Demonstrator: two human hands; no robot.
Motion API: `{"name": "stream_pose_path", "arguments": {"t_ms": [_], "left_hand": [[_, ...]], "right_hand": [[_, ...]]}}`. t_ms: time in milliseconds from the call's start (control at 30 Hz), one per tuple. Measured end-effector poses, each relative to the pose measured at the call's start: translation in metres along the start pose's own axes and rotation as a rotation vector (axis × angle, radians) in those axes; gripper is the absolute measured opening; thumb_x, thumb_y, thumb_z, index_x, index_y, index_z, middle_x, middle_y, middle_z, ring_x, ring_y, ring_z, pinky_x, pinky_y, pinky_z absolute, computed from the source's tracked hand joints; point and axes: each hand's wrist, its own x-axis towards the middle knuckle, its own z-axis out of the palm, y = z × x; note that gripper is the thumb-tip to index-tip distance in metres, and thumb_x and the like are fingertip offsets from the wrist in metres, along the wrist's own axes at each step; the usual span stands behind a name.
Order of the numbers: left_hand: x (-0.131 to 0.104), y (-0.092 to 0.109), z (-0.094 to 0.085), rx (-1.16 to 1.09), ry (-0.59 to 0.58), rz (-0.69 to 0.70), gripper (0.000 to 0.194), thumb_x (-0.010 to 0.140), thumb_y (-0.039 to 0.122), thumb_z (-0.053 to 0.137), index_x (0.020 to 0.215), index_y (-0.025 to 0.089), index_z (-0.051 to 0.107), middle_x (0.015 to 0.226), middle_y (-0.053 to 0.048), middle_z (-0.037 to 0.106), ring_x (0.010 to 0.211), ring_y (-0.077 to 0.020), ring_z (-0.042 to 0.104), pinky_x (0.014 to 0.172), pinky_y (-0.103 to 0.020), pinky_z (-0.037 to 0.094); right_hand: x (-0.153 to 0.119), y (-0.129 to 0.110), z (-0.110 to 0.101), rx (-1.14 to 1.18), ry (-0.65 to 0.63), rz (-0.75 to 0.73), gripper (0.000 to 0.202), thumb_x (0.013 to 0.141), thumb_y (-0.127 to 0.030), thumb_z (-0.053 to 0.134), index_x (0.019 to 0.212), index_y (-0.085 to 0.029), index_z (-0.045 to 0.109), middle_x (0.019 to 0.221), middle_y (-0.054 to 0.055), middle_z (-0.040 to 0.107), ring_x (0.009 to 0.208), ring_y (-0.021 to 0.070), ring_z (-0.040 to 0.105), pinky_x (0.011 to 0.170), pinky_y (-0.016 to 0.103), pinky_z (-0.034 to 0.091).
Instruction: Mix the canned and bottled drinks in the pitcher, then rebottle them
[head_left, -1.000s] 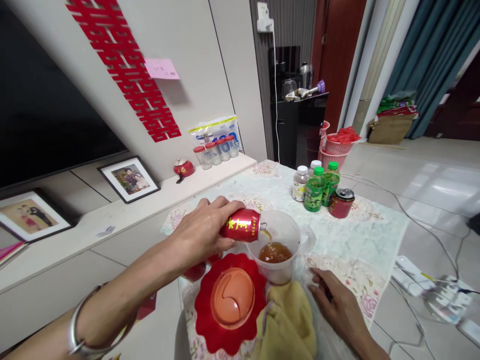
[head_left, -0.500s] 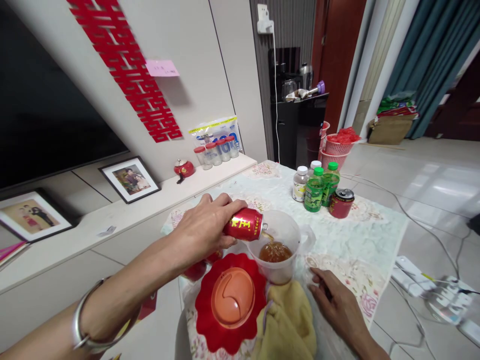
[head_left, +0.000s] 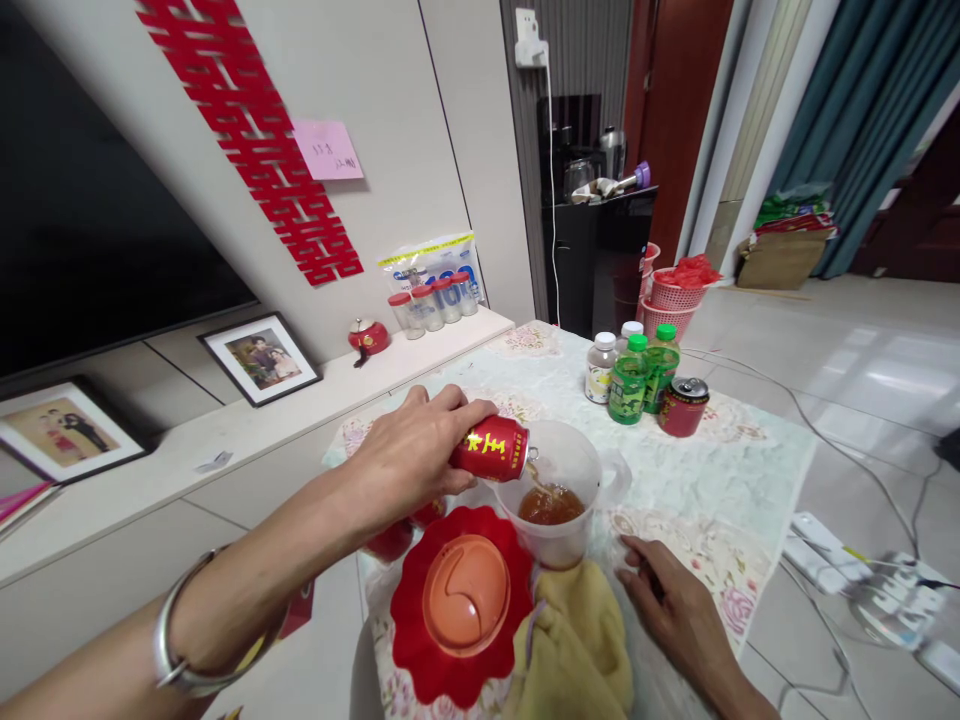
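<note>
Left hand (head_left: 420, 450) closed around tilted red can (head_left: 491, 448)

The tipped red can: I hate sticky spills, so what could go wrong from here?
The can in the left hand pours close to the jug's rim, so a drift back might wet the red dish. The right hand is off the jug, so a knock might tip it. Drips could soak the yellow cloth beside it.

Teal curtain (head_left: 844, 130) — glossy floor (head_left: 870, 330) (pale tiles).
</note>
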Motion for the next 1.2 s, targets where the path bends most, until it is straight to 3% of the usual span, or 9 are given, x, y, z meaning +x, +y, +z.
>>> {"name": "stream_pose_path", "arguments": {"t_ms": [500, 1200], "left_hand": [[0.001, 0.008, -0.005, 0.123, 0.015, 0.03, 0.063, 0.076, 0.027, 0.071, 0.137, 0.036, 0.057, 0.124, -0.006, 0.063, 0.105, -0.036, 0.054, 0.063, -0.037, 0.044], [0.01, 0.041, -0.016, 0.325, -0.027, 0.05, 0.048, 0.085, 0.015, 0.065, 0.131, 0.029, 0.061, 0.133, -0.013, 0.055, 0.114, -0.0381, 0.054, 0.063, -0.036, 0.052]], "right_hand": [[0.003, -0.005, -0.003, 0.001, 0.018, -0.016, 0.026, 0.098, -0.036, 0.059, 0.119, -0.022, 0.067, 0.083, 0.001, 0.071, 0.063, 0.0165, 0.069, 0.058, 0.027, 0.059], [0.003, -0.006, -0.004, -0.003, 0.014, 0.001, 0.026, 0.097, -0.036, 0.059, 0.117, -0.023, 0.067, 0.085, 0.002, 0.074, 0.064, 0.017, 0.071, 0.059, 0.028, 0.059]]}}
